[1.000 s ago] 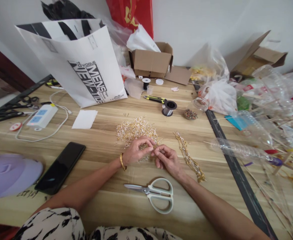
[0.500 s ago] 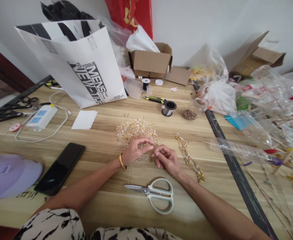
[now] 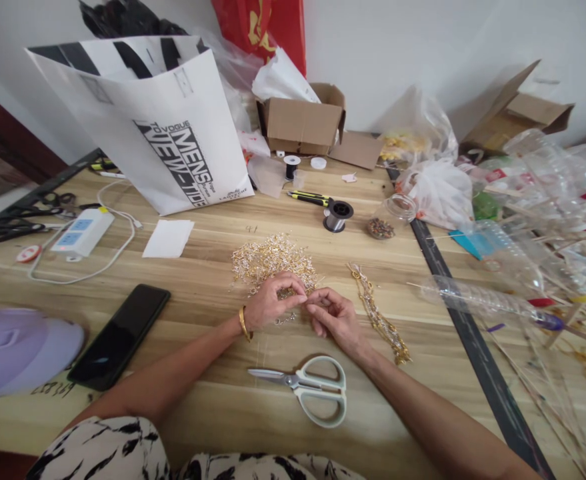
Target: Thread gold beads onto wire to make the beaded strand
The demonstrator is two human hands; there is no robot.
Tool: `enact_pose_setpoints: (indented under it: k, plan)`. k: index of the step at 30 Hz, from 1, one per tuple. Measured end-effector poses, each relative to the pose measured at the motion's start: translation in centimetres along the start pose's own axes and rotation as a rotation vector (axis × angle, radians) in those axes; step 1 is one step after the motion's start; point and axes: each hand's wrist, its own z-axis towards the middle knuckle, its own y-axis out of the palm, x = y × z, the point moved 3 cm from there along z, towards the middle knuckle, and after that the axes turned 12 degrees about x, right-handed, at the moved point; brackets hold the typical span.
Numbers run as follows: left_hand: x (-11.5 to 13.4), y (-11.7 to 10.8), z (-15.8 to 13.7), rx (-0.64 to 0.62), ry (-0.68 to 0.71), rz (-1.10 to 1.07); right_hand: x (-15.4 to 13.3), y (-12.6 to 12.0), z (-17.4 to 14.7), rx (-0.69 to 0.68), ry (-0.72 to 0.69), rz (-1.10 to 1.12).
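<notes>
My left hand [image 3: 275, 300] and my right hand [image 3: 335, 317] meet fingertip to fingertip over the table, both pinched closed. What lies between the fingertips is too small to make out. Just beyond them spreads a loose pile of small gold and silver beads [image 3: 267, 257]. Under my left hand a bit of silvery chain [image 3: 287, 319] shows, partly covered. To the right of my right hand lies a bundle of gold and silver beaded strands [image 3: 377, 317]. Scissors with pale handles [image 3: 323, 390] rest nearer to me, blades pointing left.
A wire spool [image 3: 337, 217], a utility knife [image 3: 310, 198] and a clear jar of beads [image 3: 381, 228] stand farther back. At left are a phone [image 3: 120, 337], a white power strip [image 3: 83, 233] and a tall paper bag [image 3: 153, 133]. Plastic bottles [image 3: 503, 300] crowd the right side.
My fingertips have come slightly closer together, the right hand shifting a little up and left. The other things on the table stay where they were.
</notes>
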Motion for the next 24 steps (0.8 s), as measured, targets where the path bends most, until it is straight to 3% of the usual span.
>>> enact_pose_setpoints:
  k: [6,17,24]
  plan:
    - [0.11,0.22,-0.12,-0.014,0.045,0.042,0.23,-0.35,0.11,0.086,-0.066,-0.069]
    - [0.66,0.4,-0.09,-0.02,0.09,0.113,-0.1,-0.34,0.0,0.089,-0.19,-0.225]
    - [0.33,-0.17,0.51,-0.025,0.007,0.099,0.14,-0.55,0.2,0.074,-0.181,-0.217]
